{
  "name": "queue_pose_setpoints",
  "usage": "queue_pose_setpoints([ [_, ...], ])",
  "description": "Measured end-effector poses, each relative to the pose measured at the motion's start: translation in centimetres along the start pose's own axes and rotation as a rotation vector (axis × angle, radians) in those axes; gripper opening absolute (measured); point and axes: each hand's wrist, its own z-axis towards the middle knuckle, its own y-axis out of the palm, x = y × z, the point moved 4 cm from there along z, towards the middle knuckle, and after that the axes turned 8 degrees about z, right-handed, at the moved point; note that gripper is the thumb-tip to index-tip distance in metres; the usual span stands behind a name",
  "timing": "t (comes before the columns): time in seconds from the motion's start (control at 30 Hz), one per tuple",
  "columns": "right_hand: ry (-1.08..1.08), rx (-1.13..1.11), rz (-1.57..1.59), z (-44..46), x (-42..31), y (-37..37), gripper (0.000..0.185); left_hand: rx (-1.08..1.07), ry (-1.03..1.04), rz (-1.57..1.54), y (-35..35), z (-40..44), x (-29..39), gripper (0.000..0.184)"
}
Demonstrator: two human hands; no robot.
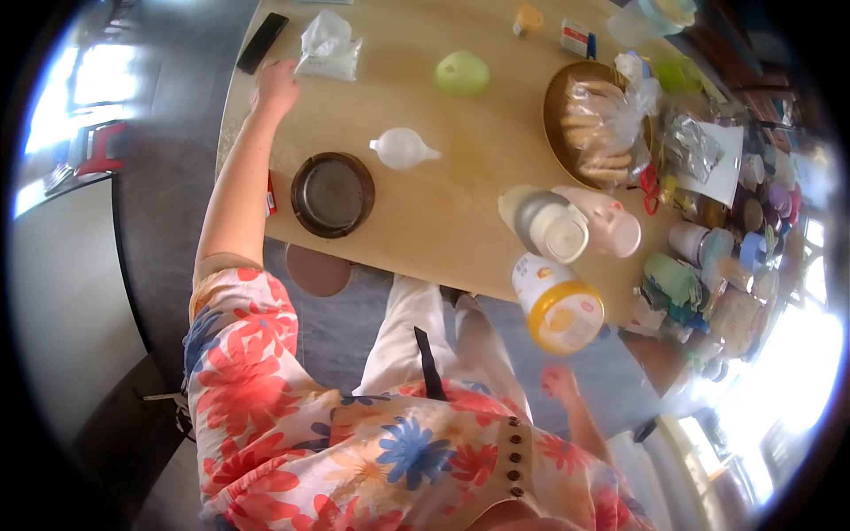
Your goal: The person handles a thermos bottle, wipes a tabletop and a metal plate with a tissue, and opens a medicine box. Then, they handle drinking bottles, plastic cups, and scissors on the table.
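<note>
My left hand [276, 88] reaches over the far left of the table, its fingers curled. It is right beside a clear plastic bag of white powder [329, 53]; whether it touches the bag cannot be seen. A dark phone-like slab [263, 42] lies just beyond the hand. My right hand [560, 382] is low, off the table's near edge, and looks bent and slightly blurred. The closest thing to it is a white jar with a yellow lid [565, 314]. A round brown ashtray-like dish [333, 195] and a small white bulb-shaped item [405, 149] are nearer my body.
Two bottles, one white-capped [560, 232] and one pink [611, 226], stand at the right front. Behind them a brown basket [556, 124] holds bagged bread-like pieces. A pale green round object [462, 73] sits mid-table. Clutter crowds the right side. A round stool [317, 269] is below the edge.
</note>
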Motion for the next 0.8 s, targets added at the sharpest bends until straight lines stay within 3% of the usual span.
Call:
queue_pose_setpoints([
  [0.1,0.076,0.003,0.046,-1.3,-0.1,1.9,0.022,-0.006,-0.055,0.03,-1.4,4.0,0.8,0.04],
  [0.23,0.242,-0.068,0.095,-1.6,-2.2,7.1,0.023,0.032,0.031,0.105,-0.8,11.3,-0.5,0.043],
  [0.47,0.291,-0.103,0.263,-3.1,-6.6,12.9,0.025,0.245,0.217,0.204,1.5,20.5,-1.9,0.039],
  [0.63,0.378,-0.076,0.301,-4.2,-6.7,14.4,0.026,-0.013,0.222,0.516,0.4,23.2,0.5,0.032],
  [0.73,0.415,-0.098,0.401,-4.5,-6.2,14.9,0.024,-0.024,0.149,0.413,3.6,26.4,-1.3,0.03],
  [0.8,0.427,-0.081,0.416,-4.9,-6.9,14.9,0.024,-0.105,0.251,0.506,4.0,26.6,-1.1,0.029],
])
